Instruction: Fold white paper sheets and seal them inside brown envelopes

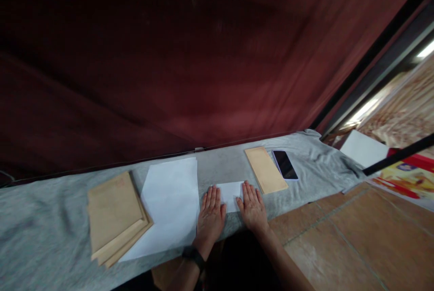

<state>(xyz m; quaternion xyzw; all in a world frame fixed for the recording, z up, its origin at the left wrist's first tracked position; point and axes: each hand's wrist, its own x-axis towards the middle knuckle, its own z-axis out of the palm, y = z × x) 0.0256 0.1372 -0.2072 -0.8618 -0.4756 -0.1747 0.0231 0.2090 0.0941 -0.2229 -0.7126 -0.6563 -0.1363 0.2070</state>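
Observation:
A small folded sheet of white paper point(230, 193) lies on the grey cloth between my hands. Flat on its left end rests my left hand point(210, 218), fingers stretched out. My right hand point(252, 207) lies the same way on its right end. Large white sheets point(172, 205) lie just left of my left hand. Overlapping their left edge is a stack of brown envelopes point(115, 214). To the right of my right hand, a single brown envelope point(266, 169) lies at a slant.
A phone point(285, 164) with a dark screen lies right of the single envelope. The narrow surface is covered by grey cloth point(34, 223), with a dark red curtain point(203, 78) behind. At far right stand a white box point(364, 148) and a red printed package point(410, 178) near the tiled floor point(342, 241).

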